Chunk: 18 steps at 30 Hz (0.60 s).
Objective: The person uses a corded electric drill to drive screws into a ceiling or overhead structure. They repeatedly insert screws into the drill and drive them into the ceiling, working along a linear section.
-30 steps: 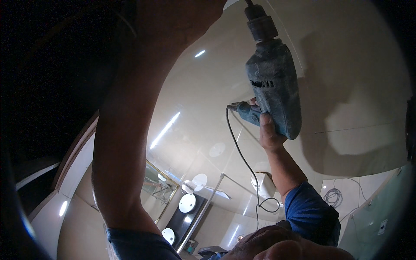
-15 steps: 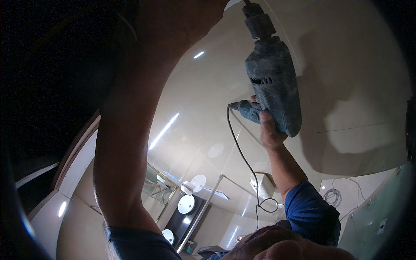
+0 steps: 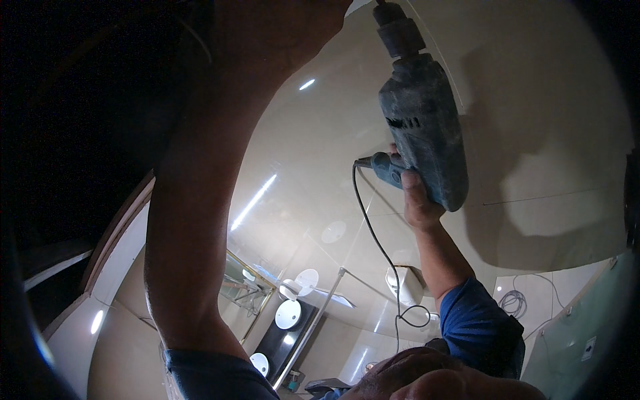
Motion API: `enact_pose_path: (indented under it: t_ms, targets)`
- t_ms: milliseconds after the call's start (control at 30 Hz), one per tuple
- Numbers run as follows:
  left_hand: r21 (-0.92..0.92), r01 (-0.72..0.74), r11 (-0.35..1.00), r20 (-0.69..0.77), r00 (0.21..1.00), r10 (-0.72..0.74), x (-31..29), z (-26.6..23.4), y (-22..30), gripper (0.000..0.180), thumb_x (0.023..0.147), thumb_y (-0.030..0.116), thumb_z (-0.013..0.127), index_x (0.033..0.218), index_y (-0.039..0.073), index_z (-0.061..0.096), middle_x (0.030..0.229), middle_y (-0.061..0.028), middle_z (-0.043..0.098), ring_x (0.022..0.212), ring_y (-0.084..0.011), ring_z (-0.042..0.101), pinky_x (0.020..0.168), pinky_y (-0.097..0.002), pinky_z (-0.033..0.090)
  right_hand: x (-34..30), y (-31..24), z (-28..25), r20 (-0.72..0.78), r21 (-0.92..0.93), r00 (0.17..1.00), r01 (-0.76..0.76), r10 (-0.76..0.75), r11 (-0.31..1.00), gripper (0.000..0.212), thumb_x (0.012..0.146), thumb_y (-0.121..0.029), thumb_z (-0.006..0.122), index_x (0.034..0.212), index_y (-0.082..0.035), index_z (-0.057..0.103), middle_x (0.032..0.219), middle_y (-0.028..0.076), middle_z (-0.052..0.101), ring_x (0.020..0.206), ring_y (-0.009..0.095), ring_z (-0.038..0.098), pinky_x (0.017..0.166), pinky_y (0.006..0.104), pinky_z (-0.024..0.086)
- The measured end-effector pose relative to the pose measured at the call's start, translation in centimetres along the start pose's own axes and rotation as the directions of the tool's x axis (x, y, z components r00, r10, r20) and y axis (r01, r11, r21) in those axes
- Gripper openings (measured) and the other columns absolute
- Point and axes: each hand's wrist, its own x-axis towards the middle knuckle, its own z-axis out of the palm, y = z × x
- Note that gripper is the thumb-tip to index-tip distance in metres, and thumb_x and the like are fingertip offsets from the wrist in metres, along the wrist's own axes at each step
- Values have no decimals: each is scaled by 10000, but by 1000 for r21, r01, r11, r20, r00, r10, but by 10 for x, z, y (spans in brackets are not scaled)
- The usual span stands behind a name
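My right hand [image 3: 421, 200] is wrapped round the handle of a dusty, dark blue-grey power drill [image 3: 427, 127]. The drill points up, its chuck [image 3: 402, 37] close to the top edge of the picture, and the bit's end is out of sight. From the handle a black cord [image 3: 371, 230] hangs down and makes a loop lower down. My left arm is raised on the left, and my left hand [image 3: 293, 30] reaches the top edge left of the chuck. Its fingers are hidden, so I cannot make out whether it holds anything.
Behind the drill runs a pale, glossy tiled wall [image 3: 320, 147]. Far below are a dark counter [image 3: 297, 330] with white round basins [image 3: 288, 315], a metal rail [image 3: 313, 317], a white box-shaped fixture [image 3: 405, 287] and a coiled cable [image 3: 513, 303]. A greenish glass panel [image 3: 567, 353] stands at lower right.
The drill and my right hand have shifted very slightly to the right. My left arm stays raised in the same place.
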Motion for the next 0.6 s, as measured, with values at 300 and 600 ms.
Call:
enact_pose_path:
  t_ms: [300,600]
  targets:
    - [-23,31,999,7,999,-31,-1,-2,6,244,830,73,759,1053,-20,722,994,-208,765,957,-300,767,865,-399,596,0,-2,2,-37,-28,999,0,-1,1000,396,947,-224,707,1264,8,660,1189,153,713,1099,261,689,953,406,563]
    - [54,112,992,40,993,-114,1,-1,2,222,825,83,771,1009,-32,723,954,-206,763,918,-294,771,839,-404,602,5,-3,2,-21,-32,999,30,-30,999,359,933,-192,699,1235,0,673,1154,132,717,1065,249,693,950,396,559]
